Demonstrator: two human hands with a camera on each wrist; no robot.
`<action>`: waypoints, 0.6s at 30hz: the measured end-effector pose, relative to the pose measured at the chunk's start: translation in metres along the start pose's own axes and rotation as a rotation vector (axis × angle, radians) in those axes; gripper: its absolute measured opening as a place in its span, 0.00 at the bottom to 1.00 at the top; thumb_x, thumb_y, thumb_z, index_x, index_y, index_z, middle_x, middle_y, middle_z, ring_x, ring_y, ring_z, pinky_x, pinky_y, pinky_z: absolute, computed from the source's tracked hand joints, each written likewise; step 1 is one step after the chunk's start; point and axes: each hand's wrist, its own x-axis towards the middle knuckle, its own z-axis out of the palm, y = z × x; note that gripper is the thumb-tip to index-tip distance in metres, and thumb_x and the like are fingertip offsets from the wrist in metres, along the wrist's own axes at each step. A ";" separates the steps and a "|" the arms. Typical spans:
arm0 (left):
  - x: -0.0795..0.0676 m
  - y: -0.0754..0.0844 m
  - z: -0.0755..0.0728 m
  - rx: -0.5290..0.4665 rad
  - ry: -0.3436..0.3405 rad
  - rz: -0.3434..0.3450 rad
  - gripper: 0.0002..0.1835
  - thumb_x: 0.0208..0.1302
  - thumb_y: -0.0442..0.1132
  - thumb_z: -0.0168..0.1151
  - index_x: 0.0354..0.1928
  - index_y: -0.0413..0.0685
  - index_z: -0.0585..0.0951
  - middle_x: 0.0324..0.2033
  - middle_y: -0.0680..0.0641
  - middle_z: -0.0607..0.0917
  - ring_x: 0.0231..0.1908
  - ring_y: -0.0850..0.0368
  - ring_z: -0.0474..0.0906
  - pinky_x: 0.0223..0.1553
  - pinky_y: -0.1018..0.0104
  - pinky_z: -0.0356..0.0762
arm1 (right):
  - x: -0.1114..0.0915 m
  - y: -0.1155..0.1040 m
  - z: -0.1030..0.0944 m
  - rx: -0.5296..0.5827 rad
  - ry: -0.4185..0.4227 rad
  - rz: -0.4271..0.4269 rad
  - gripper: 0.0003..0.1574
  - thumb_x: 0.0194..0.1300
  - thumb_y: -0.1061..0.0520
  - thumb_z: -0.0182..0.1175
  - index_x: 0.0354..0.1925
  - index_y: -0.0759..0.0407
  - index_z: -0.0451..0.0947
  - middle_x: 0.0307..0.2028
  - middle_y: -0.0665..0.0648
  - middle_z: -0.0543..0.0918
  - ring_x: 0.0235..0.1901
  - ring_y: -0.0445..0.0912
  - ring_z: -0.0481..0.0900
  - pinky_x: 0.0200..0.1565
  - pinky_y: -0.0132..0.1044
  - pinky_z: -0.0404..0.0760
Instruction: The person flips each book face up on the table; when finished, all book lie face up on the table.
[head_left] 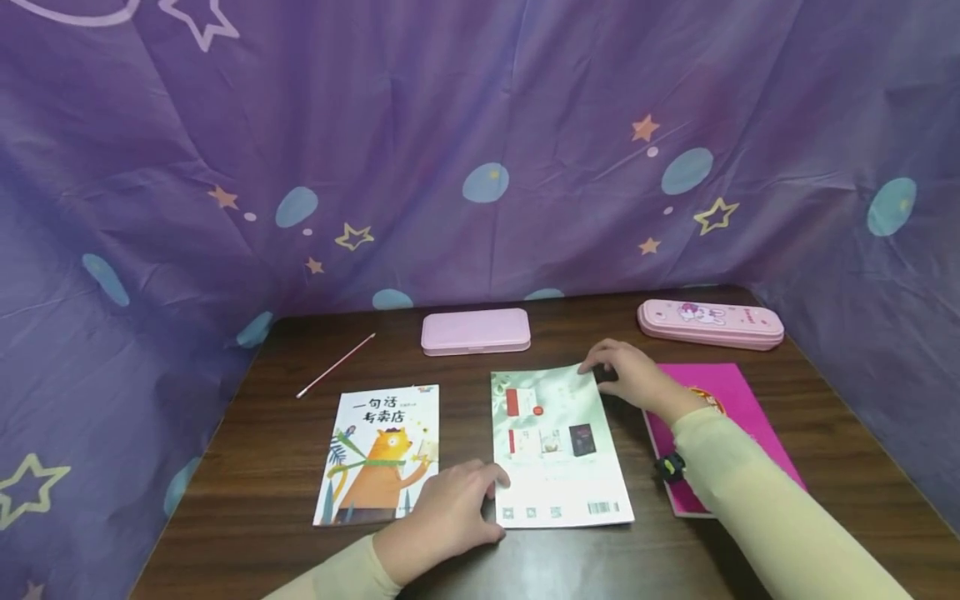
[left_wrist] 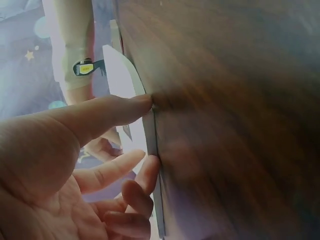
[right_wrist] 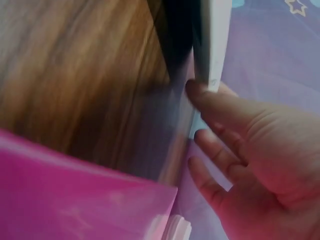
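Observation:
A thin book [head_left: 555,467] with a pale green and white cover, a barcode at its lower right, lies in the middle of the table. My right hand [head_left: 633,375] pinches its far right corner, the thumb under the cover in the right wrist view, and that corner is lifted off the wood. My left hand [head_left: 453,508] rests at the book's near left edge; in the left wrist view its thumb and fingertips touch that edge. Left of it lies a picture book [head_left: 386,467] with an orange animal on the cover. Beneath my right forearm is a magenta book [head_left: 720,383], partly hidden.
Along the back stand a plain pink pencil case [head_left: 476,331] and a pink case with a rabbit picture [head_left: 708,323]. A thin red-and-white stick [head_left: 335,366] lies at the left. Purple cloth [head_left: 450,100] with stars hangs behind and beside the table [head_left: 240,467].

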 end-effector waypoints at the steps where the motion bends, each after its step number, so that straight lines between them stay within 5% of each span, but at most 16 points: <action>1: 0.000 0.000 0.000 0.010 -0.001 -0.004 0.27 0.41 0.51 0.84 0.46 0.58 0.85 0.30 0.62 0.76 0.29 0.68 0.70 0.28 0.71 0.67 | -0.001 0.001 -0.002 0.018 0.002 -0.007 0.22 0.52 0.71 0.76 0.45 0.55 0.88 0.49 0.62 0.83 0.39 0.53 0.81 0.46 0.50 0.81; 10: -0.007 0.002 0.001 0.153 0.077 -0.010 0.26 0.40 0.53 0.84 0.44 0.60 0.85 0.33 0.58 0.81 0.34 0.62 0.78 0.26 0.66 0.72 | -0.006 0.007 -0.009 0.133 0.047 -0.039 0.18 0.57 0.66 0.75 0.47 0.57 0.88 0.47 0.60 0.84 0.37 0.50 0.76 0.42 0.44 0.77; 18: -0.014 0.001 -0.001 0.153 0.160 0.015 0.18 0.45 0.48 0.80 0.41 0.60 0.86 0.34 0.58 0.86 0.36 0.60 0.79 0.26 0.65 0.73 | -0.009 0.007 -0.018 0.219 0.073 -0.040 0.13 0.61 0.64 0.72 0.46 0.59 0.88 0.45 0.60 0.84 0.41 0.50 0.78 0.45 0.39 0.76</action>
